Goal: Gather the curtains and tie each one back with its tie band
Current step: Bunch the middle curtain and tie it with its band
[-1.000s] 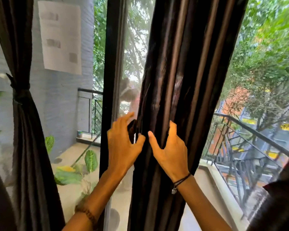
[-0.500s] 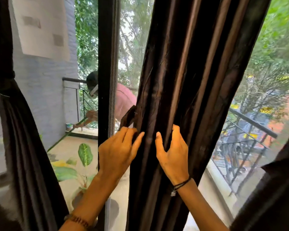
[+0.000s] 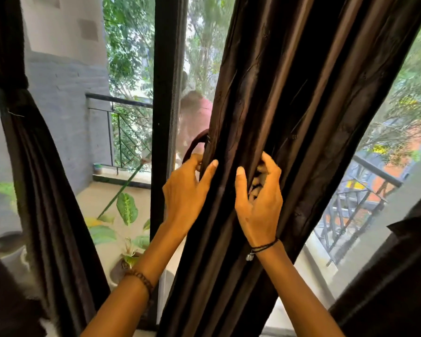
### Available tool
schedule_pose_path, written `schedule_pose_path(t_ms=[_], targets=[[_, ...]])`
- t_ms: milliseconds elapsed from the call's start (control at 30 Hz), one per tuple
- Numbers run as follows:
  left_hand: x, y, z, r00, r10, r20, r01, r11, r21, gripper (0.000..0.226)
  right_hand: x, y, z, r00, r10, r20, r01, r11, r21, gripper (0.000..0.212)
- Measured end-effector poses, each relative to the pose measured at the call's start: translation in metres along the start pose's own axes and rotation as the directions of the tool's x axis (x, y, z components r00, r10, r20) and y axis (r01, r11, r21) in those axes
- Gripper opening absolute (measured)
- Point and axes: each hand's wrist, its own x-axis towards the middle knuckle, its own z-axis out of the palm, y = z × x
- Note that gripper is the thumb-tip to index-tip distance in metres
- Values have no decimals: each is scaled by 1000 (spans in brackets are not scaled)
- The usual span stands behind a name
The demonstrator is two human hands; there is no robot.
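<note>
far left: a dark curtain [image 3: 41,178] already cinched by its band [image 3: 9,81]. at the left edge of the gathered brown curtain [image 3: 289,105], left hand [image 3: 186,190] curled on the tie band [image 3: 192,144] loop, thumb flat on the folds. right hand [image 3: 259,207] clutching a pleat — fingers dug deeper than 0.5 s ago, loop pulled wider. glossy, crumpled fabric.

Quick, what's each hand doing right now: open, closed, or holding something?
Left hand: grips the tie band at the edge of the curtain.
Right hand: fingers curled into a fold of that curtain, gripping it.
</note>
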Motion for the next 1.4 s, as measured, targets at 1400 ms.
schedule_pose_path(t_ms=[1400], targets=[[-67,38,-53,922,269,277,-164,921,-352,31,-40,-51,-47,912,-33,408,105,982,-157,59]])
